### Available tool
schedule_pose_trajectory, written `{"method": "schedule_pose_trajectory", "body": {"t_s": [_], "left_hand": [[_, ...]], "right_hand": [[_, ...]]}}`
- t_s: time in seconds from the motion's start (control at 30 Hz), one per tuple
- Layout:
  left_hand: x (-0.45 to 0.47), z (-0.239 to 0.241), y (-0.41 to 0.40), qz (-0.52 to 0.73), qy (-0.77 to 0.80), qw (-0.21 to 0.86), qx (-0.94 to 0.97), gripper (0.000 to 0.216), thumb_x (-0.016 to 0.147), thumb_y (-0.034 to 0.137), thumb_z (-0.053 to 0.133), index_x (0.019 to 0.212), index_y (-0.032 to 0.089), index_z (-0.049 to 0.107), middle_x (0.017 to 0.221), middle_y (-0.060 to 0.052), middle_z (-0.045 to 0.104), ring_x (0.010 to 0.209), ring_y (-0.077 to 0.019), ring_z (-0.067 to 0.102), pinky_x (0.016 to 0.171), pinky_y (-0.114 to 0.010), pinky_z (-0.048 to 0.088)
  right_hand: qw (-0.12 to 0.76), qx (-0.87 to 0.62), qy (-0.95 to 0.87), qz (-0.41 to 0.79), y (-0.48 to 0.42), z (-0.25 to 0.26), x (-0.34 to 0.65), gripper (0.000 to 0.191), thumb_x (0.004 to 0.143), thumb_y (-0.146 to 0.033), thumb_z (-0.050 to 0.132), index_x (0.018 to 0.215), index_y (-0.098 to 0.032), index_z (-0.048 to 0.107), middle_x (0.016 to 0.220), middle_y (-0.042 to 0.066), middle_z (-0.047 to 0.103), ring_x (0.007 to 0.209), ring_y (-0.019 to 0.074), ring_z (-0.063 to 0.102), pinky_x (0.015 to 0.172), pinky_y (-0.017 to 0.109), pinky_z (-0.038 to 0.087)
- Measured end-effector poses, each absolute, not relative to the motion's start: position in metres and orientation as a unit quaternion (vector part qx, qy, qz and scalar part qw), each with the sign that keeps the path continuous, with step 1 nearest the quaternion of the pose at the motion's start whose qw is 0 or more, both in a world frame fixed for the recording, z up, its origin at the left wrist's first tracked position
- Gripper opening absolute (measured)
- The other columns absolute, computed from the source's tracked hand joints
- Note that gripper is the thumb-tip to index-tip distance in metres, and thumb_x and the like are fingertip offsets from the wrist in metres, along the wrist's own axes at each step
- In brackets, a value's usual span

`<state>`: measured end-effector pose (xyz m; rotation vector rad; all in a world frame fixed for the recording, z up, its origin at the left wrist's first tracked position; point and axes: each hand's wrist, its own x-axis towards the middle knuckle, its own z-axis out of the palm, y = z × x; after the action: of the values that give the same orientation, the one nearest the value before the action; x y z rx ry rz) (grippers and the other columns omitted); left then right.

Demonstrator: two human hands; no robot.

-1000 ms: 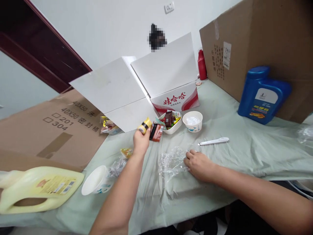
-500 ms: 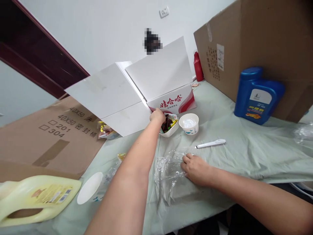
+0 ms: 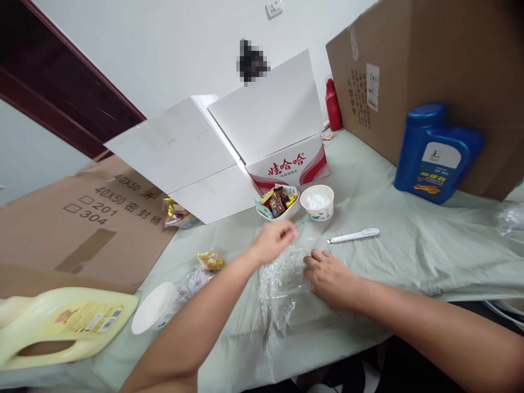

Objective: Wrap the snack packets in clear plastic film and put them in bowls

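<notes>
"Head view: containers?"
"White tray (image 3: 292,212) is holding wrapped snacks (image 3: 277,203); printed bowl (image 3: 322,212), right of the tray, is holding clear plastic (image 3: 317,201)."
"Hands?"
"Left hand (image 3: 273,240), released, is hovering before the tray; right hand (image 3: 331,277), farther before it, is touching film (image 3: 281,284), grip undeterminable."

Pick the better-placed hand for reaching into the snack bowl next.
Left, probably: the left hand is nearer the snack bowl, with nothing visible in its grasp. The right hand is farther off, touching the clear plastic.

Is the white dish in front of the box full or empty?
The dish looks full: wrapped snacks heap up to its rim.
</notes>
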<state>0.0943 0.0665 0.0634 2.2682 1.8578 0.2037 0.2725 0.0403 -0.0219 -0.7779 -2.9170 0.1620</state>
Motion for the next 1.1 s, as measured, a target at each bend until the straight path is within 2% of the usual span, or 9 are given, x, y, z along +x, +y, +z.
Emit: {"method": "schedule_pose_trajectory", "body": {"t_s": [0.07,0.17,0.37,0.5,0.6,0.73,0.83,0.97,1.1], "left_hand": [[0.093,0.031,0.026,0.016,0.551,0.150,0.821,0.022,0.093,0.028,0.048,0.091,0.021,0.068,0.087,-0.001,0.070,0.080,-0.0176,0.065,0.074,-0.028,0.051],[0.079,-0.010,-0.007,0.010,0.616,0.025,0.787,0.027,0.091,0.023,0.051,0.114,0.019,0.065,0.120,-0.010,0.064,0.105,-0.0258,0.060,0.089,-0.038,0.050],[0.036,-0.038,-0.009,0.025,0.700,-0.063,0.711,0.044,0.091,0.036,0.054,0.131,0.018,0.057,0.141,-0.016,0.049,0.119,-0.0354,0.050,0.095,-0.052,0.046],[0.035,-0.045,-0.015,0.062,0.656,-0.072,0.749,0.046,0.093,0.038,0.052,0.135,0.017,0.054,0.148,-0.018,0.041,0.128,-0.0353,0.044,0.102,-0.053,0.039],[0.046,-0.046,-0.022,0.071,0.594,-0.047,0.800,0.049,0.091,0.041,0.055,0.136,0.022,0.053,0.150,-0.014,0.041,0.133,-0.0334,0.039,0.107,-0.052,0.034],[0.044,-0.040,-0.027,0.051,0.654,-0.018,0.754,0.065,0.080,0.056,0.066,0.135,0.025,0.054,0.146,-0.014,0.046,0.126,-0.0370,0.043,0.099,-0.053,0.040],[0.027,-0.031,-0.027,0.062,0.701,-0.023,0.710,0.071,0.073,0.059,0.071,0.132,0.022,0.056,0.143,-0.017,0.047,0.123,-0.0394,0.043,0.097,-0.056,0.041],[0.017,-0.022,-0.029,0.166,0.668,-0.059,0.723,0.051,0.075,0.048,0.073,0.118,0.020,0.063,0.134,-0.016,0.051,0.122,-0.0360,0.044,0.102,-0.053,0.039],[0.028,-0.024,-0.030,0.196,0.567,0.028,0.800,0.020,0.087,0.031,0.061,0.102,0.019,0.066,0.107,-0.009,0.062,0.105,-0.0250,0.054,0.094,-0.040,0.046]], "right_hand": [[0.052,-0.265,-0.962,0.042,0.039,-0.020,0.272,0.021,0.086,-0.027,0.061,0.099,-0.013,0.071,0.109,0.017,0.065,0.108,0.0304,0.053,0.085,0.041,0.041],[0.006,-0.273,-0.961,0.038,0.033,-0.011,0.277,0.024,0.082,-0.030,0.067,0.098,-0.013,0.072,0.101,0.016,0.069,0.105,0.0301,0.057,0.089,0.040,0.040],[-0.161,-0.268,-0.946,0.091,0.023,0.028,0.302,0.021,0.083,-0.031,0.067,0.088,-0.012,0.074,0.086,0.014,0.073,0.081,0.0283,0.068,0.068,0.034,0.044],[-0.016,-0.272,-0.949,0.158,0.035,0.033,0.299,0.022,0.093,-0.027,0.054,0.088,-0.017,0.073,0.081,0.008,0.072,0.077,0.0217,0.066,0.068,0.031,0.045],[0.112,-0.267,-0.945,0.151,0.046,0.012,0.284,0.024,0.096,-0.020,0.047,0.106,-0.017,0.069,0.101,0.011,0.070,0.095,0.0213,0.064,0.083,0.032,0.047],[0.049,-0.326,-0.940,0.083,0.066,-0.021,0.279,0.049,0.085,-0.036,0.067,0.128,-0.014,0.060,0.134,0.019,0.057,0.121,0.0345,0.052,0.096,0.047,0.045],[0.035,-0.406,-0.913,0.040,0.083,-0.029,0.291,0.061,0.084,-0.045,0.066,0.133,-0.011,0.055,0.142,0.023,0.049,0.132,0.0409,0.042,0.101,0.055,0.040],[0.149,-0.380,-0.912,0.044,0.086,-0.014,0.300,0.034,0.093,-0.031,0.053,0.119,-0.012,0.064,0.131,0.020,0.058,0.127,0.0355,0.047,0.102,0.051,0.040],[0.172,-0.209,-0.940,0.208,0.067,0.002,0.294,0.036,0.091,-0.036,0.059,0.122,-0.018,0.063,0.117,0.012,0.066,0.111,0.0256,0.057,0.095,0.041,0.046]]}}
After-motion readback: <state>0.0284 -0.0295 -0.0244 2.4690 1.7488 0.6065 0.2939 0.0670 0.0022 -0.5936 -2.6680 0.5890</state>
